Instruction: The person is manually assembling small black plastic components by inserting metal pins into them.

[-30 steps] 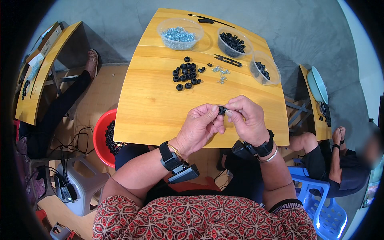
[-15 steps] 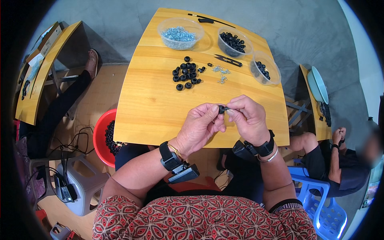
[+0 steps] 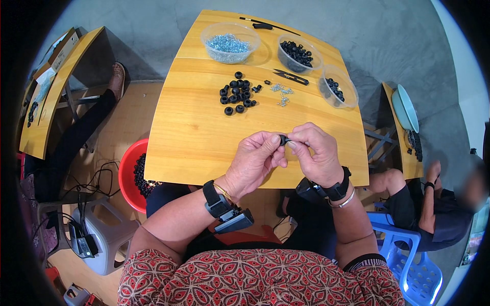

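Observation:
Above the near part of the wooden table, my left hand (image 3: 252, 157) pinches a small round black knob-like piece (image 3: 283, 139) between thumb and fingertips. My right hand (image 3: 319, 155) is closed at that piece's right side, its thumb and forefinger pinching a small dark part against it. The fingers hide most of this part, so its kind cannot be told. Beyond my hands lies a loose group of round black pieces (image 3: 234, 98), some showing a hole. To their right are small clear or silvery bits (image 3: 282, 92) and a pair of black thread snips (image 3: 291, 77).
Along the far side stand clear plastic bowls: one of bluish clear bits (image 3: 206, 45), two of black pieces (image 3: 281, 57) (image 3: 356, 97). A thin black rod (image 3: 278, 27) lies behind. A red basin (image 3: 125, 173) stands lower left. Another person (image 3: 429, 214) sits at right by a blue chair (image 3: 398, 237).
My right fingers have shifted slightly closer to the black piece. My left hand keeps its pinch in nearly the same place.

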`<state>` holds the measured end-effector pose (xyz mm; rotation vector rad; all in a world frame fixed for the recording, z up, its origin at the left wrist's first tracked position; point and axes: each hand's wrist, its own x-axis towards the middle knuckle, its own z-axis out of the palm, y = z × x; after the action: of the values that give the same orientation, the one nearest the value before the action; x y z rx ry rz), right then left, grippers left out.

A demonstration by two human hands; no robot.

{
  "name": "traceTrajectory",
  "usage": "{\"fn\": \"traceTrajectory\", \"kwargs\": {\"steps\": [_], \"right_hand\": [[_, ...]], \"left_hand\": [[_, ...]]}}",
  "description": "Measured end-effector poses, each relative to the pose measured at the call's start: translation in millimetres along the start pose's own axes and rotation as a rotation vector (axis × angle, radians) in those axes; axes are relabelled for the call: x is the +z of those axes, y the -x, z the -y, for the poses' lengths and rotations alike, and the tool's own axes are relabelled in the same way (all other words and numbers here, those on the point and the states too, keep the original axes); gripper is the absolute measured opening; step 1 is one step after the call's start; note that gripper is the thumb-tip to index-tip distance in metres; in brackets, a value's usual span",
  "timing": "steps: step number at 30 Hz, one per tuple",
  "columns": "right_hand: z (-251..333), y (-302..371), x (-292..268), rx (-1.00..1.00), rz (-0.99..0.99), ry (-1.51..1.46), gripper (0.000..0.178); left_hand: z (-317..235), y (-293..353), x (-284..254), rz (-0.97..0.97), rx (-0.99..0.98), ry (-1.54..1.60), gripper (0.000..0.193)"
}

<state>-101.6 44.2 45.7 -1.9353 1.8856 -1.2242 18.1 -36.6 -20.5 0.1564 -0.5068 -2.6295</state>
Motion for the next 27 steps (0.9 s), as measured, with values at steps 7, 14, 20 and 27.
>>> {"fn": "traceTrajectory", "kwargs": {"steps": [7,14,20,27], "right_hand": [[3.8,1.6,2.8,0.068,-0.007,-0.110,0.013],[-2.1,4.2,5.8,0.006,-0.008,-0.043,0.011],[5.3,10.8,17.6,0.140,-0.054,-0.392,0.010],[7.5,18.0,20.7,0.201,-0.090,-0.368,0.010]], "left_hand": [[-0.1,0.8,1.0,-0.020,0.019,-0.057,0.013],[-0.8,1.8,0.8,0.001,0.017,-0.065,0.013],[-0.7,1.8,-0.5,-0.003,0.012,-0.058,0.015],[-0.4,1.2,-5.5,0.009,0.004,-0.100,0.021]]}}
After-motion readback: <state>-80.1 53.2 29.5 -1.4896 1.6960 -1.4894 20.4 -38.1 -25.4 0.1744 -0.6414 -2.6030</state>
